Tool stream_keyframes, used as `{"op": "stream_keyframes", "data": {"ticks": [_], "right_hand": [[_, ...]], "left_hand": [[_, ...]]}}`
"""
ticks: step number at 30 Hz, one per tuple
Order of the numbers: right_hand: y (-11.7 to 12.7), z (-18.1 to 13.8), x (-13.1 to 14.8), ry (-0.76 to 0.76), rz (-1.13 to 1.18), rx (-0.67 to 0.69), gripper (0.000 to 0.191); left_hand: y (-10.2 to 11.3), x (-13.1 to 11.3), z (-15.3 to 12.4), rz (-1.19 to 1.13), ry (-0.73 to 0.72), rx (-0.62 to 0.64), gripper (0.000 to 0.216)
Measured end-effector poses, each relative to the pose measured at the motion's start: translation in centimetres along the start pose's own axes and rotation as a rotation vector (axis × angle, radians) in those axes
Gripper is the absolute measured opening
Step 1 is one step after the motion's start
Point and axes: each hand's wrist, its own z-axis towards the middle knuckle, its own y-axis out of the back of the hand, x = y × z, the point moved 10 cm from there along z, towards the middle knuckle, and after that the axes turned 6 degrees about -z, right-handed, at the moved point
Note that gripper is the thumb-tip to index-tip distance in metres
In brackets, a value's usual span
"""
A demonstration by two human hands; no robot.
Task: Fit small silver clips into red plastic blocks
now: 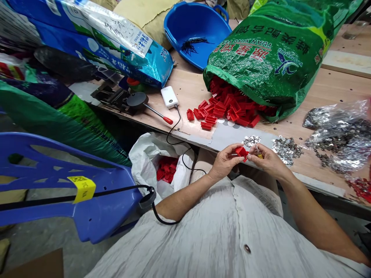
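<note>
At the table's front edge, my left hand (225,160) is closed on a small red plastic housing (241,151), held between thumb and fingers. My right hand (268,159) meets it from the other side, its fingertips at the red piece. Between those right fingers is a small tool with a yellow handle (260,156) and a thin metal end; its exact kind is unclear. Just beyond the hands lie two piles of small metal pieces (251,141). Farther back, loose red housings (220,110) spill from the mouth of a green woven sack (266,58).
A blue basin (199,19) holding thin black pieces stands at the back. A white power bank (169,96) trails a cable past a lever tool (137,99). Below is a white sack (142,158) of red pieces; bagged metal parts (342,135) lie right, a blue chair (101,200) left.
</note>
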Motion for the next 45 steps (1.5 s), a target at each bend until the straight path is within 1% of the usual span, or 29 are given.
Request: {"op": "stream_keyframes", "data": {"ticks": [5,8,11,14,20,23,25,28,31,33,37,41,45], "right_hand": [[-0.3,-0.6,-0.2,-0.033,0.076,0.033,0.037],[-0.3,-0.9,-0.2,-0.026,0.106,0.047,0.033],[-0.1,-1.1,0.0,-0.012,0.101,0.035,0.033],[-0.1,-1.3,-0.1,-0.012,0.078,0.008,0.034],[-0.1,-1.2,0.0,0.014,-0.021,-0.029,0.034],[0.3,-1.2,0.1,0.052,-0.175,-0.081,0.033],[0.6,-1.3,0.4,0.111,-0.317,-0.123,0.031],[0.4,-1.6,1.0,0.213,-0.495,-0.149,0.035],[-0.1,-1.6,0.9,0.230,-0.592,-0.132,0.035],[-0.3,-1.5,0.9,0.227,-0.625,-0.133,0.031],[-0.6,-1.1,1.2,0.212,-0.662,-0.129,0.023],[-0.8,-0.9,1.7,0.220,-0.670,-0.104,0.024],[-0.9,-0.7,1.9,0.236,-0.679,-0.108,0.023]], "left_hand": [[0.5,0.9,0.3,-0.152,0.053,-0.055,0.051],[0.4,1.1,0.3,-0.236,0.084,-0.070,0.050],[0.2,1.4,0.1,-0.317,0.138,-0.072,0.050],[-0.1,1.5,0.0,-0.318,0.154,-0.058,0.050],[-0.5,0.8,0.1,-0.127,0.049,0.004,0.048],[-0.7,0.3,0.2,-0.003,0.024,0.055,0.045],[-0.5,-0.2,0.5,0.087,-0.011,0.079,0.042],[0.4,-1.2,1.3,0.331,-0.095,0.087,0.037],[1.0,-1.8,2.3,0.619,-0.143,0.107,0.038],[0.9,-1.9,2.8,0.717,-0.169,0.160,0.040],[0.2,-1.8,3.4,0.782,-0.209,0.264,0.043],[0.2,-1.8,3.8,0.780,-0.217,0.306,0.041],[0.3,-1.8,4.0,0.787,-0.211,0.330,0.040]]}}
